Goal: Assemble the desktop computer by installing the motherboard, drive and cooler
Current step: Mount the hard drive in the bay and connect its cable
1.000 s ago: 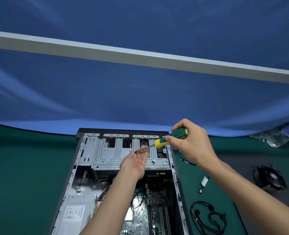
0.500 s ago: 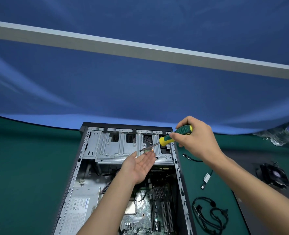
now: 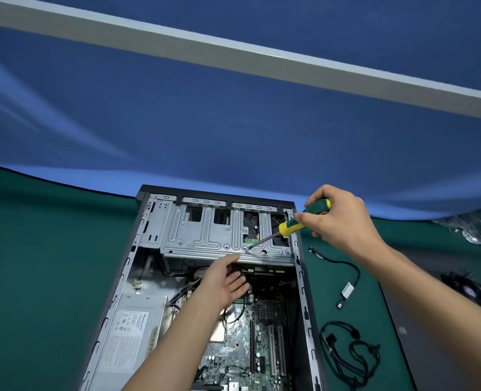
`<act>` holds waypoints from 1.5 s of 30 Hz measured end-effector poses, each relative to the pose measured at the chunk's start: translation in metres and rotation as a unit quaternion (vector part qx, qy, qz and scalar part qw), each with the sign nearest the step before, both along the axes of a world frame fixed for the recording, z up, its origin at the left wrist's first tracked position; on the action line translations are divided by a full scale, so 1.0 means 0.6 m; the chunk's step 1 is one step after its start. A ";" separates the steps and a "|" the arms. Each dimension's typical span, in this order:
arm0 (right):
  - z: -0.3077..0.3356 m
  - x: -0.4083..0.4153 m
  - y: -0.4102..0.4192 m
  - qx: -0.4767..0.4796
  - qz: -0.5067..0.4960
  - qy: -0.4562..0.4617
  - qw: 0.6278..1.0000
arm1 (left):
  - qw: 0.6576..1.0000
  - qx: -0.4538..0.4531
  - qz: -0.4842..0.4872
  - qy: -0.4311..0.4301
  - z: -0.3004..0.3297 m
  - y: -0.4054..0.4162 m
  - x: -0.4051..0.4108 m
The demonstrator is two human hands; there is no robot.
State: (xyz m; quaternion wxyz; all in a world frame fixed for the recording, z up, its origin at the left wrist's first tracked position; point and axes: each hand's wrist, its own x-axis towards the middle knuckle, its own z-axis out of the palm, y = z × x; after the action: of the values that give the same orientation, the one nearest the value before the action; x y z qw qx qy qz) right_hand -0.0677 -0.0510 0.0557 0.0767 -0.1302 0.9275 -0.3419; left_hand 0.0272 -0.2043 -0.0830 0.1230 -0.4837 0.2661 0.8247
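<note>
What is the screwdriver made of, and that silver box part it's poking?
The screwdriver handle looks like matte rubbery plastic, green and yellow with tiny grip dots; its shaft seems shiny steel, thin and gray. The drive cage looks like bare sheet metal, probably steel: dull silver, with pressed ridges and punched holes.

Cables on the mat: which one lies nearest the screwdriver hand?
The thin cable with the white tag, stretched out just below the right hand. The other cable lies coiled, nearer the camera.
</note>
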 end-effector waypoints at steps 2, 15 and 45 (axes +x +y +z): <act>-0.004 -0.005 0.000 0.006 0.003 -0.002 1.000 | 1.000 -0.006 -0.009 0.028 0.002 0.006 -0.009; 0.003 -0.039 -0.003 0.014 0.020 0.008 1.000 | 0.998 -0.018 0.013 0.066 -0.017 0.028 -0.023; -0.004 -0.036 -0.034 0.063 0.046 0.006 0.997 | 0.997 0.014 0.014 0.075 -0.020 0.021 -0.027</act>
State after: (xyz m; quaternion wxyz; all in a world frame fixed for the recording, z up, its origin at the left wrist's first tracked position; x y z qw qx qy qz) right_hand -0.0895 -0.0712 0.0534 0.0950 -0.1692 0.9406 -0.2787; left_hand 0.0113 -0.1914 -0.0951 0.0976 -0.4224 0.2564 0.8639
